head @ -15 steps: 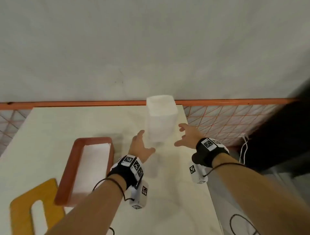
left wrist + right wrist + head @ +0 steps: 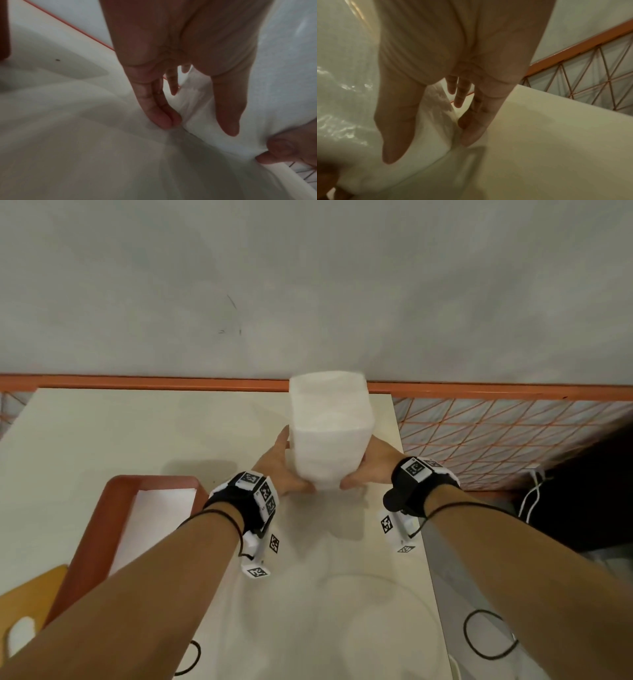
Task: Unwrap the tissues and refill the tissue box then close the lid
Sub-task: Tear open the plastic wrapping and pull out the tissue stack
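Observation:
A white tissue pack (image 2: 330, 436) stands upright above the pale table (image 2: 137, 433), held low down between both hands. My left hand (image 2: 284, 470) grips its left side, with the thumb on the near face and the fingers along the side (image 2: 200, 125). My right hand (image 2: 370, 463) clasps the right side the same way (image 2: 429, 148). The pack's surface (image 2: 433, 135) shows shiny glints in the right wrist view. The red-brown tissue box (image 2: 99, 518) lies open at the left with white tissue inside. Its wooden lid (image 2: 30, 597) with a slot lies at the bottom left.
An orange rail (image 2: 137, 381) runs along the table's far edge under a grey wall. Orange mesh (image 2: 496, 440) drops off past the table's right edge, with a white cable (image 2: 531, 491) hanging there. A faint clear shape (image 2: 376, 611) lies on the table near me.
Half a second ago the pack sat between my spread hands without a grip. Both hands have since closed in on its lower part and hold it.

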### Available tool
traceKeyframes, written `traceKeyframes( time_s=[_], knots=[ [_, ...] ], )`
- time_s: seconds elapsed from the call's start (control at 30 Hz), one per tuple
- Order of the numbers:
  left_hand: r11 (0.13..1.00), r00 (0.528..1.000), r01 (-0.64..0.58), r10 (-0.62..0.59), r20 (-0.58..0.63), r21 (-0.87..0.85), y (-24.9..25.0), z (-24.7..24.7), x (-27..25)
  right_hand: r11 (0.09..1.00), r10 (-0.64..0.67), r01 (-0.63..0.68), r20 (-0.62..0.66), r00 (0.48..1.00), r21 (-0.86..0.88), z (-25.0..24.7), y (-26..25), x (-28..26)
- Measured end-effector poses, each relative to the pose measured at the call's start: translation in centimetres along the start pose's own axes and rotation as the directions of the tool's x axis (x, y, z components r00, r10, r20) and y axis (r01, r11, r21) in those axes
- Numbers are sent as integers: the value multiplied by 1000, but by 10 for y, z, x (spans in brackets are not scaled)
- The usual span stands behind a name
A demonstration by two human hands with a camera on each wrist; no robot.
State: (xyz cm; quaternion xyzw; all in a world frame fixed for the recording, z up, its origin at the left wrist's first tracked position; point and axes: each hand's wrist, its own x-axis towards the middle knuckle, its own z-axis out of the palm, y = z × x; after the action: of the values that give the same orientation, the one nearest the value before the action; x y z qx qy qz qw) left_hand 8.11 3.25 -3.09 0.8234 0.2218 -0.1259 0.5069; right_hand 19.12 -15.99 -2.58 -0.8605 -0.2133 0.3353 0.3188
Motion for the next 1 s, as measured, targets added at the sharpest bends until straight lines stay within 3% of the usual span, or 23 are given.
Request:
traceKeyframes(
  time_s=[0.17, 0.3, 0.47, 0.7, 0.87, 1.0],
  knots=[
    [997, 997, 17, -23, -74, -79, -1, 4, -1, 1000, 22, -22, -26, 999, -9, 4, 0, 0],
    [999, 997, 3, -6, -71, -49, -1, 9, -6, 999, 27, -26, -53, 998, 18, 6, -2, -7],
    [983, 999, -41, 36, -32, -180, 1, 4, -27, 986, -50, 60, -65, 997, 156, 8, -8, -28],
    [930, 986, -167, 165, -34, -327, 14, -7, -66, 897, -136, 168, -107, 985, 409, 13, -29, -76],
    [895, 979, -193, 204, -17, -401, 19, -17, -101, 754, -173, 149, -25, 985, 640, 25, -48, -117],
    [867, 980, -170, 198, 11, -469, 18, -27, -131, 725, -185, 168, -47, 982, 668, 37, -66, -140]
  ],
)
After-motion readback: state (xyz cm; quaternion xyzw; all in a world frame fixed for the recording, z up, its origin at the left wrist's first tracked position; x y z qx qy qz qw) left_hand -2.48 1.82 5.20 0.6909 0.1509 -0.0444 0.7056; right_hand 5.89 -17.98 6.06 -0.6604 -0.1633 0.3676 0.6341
